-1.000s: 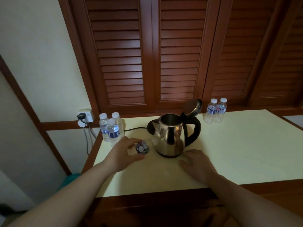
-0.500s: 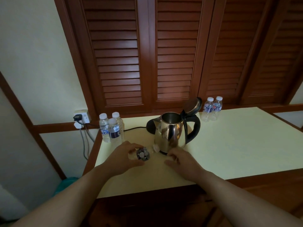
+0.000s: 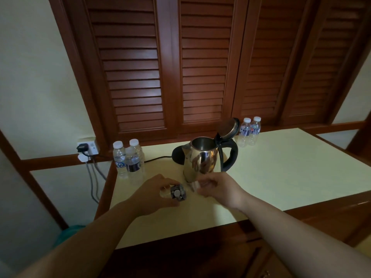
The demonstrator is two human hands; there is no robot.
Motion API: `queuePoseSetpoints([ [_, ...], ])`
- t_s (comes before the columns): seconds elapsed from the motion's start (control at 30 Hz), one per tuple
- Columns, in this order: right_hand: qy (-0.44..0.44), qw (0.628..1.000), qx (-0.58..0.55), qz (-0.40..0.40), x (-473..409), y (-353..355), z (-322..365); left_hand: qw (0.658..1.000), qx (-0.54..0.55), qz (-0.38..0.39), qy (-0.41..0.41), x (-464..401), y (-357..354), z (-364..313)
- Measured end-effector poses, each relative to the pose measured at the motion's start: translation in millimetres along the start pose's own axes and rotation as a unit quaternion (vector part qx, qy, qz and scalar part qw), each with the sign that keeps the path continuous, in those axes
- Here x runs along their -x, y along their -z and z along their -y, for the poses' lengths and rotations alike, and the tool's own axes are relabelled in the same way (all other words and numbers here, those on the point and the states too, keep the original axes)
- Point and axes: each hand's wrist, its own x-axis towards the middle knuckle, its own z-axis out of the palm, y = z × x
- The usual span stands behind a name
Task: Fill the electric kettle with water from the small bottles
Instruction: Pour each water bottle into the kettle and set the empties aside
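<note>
Low centre of the frame, the left hand (image 3: 154, 194) grips a small bottle (image 3: 176, 194) lying on its side just above the bench (image 3: 281, 177), fingers curled round the body. The right hand (image 3: 218, 189) is at the neck end, its fingers pinched at what looks like the cap (image 3: 194, 185) — though that end is blurred, so whether the cap is off, loose or tight cannot be told.

The electric kettle (image 3: 204, 159) stands just behind both hands, centre frame, lid (image 3: 228, 127) tipped open and mouth clear. Three full bottles (image 3: 128, 159) wait at the bench's left edge, two more bottles (image 3: 249, 131) behind the kettle toward the right.

Here is the danger: the bottle is held sideways. If the cap comes free in this attitude, water will likely run onto the bench rather than into the kettle — and the thin plastic would probably squirt if the left hand squeezes while twisting. The power cord (image 3: 158, 158) trails from the kettle's base toward the wall socket (image 3: 88, 149) at mid-left, so a spill heading that way looks like the worst outcome. The hands also work very near the kettle's front; a jerk as the cap breaks loose could knock it. Tipping the bottle upright before the final turn seems the safer line.
</note>
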Motion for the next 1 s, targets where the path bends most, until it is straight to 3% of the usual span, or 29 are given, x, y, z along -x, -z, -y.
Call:
queuePoseSetpoints([
  [0.27,0.021,0.999,-0.007,0.031,5,14,9,1.0,0.001,0.014,-0.024,-5,8,-14],
  [0.5,-0.031,0.997,0.056,0.042,5,23,9,1.0,-0.009,-0.004,-0.021,-11,4,-28],
  [0.63,0.007,0.997,0.022,0.074,4,39,4,1.0,-0.002,-0.004,-0.012,-12,-2,-35],
  [0.73,0.047,0.991,0.083,0.09,5,50,0,1.0,-0.002,-0.012,-0.008,-16,-9,-48],
  [0.87,0.042,0.994,0.083,0.054,1,67,-15,0.999,0.012,-0.046,-0.012,-23,-20,-72],
  [1.0,0.065,0.993,0.054,0.085,-4,101,-30,0.996,0.018,-0.083,0.006,-31,-37,-100],
])
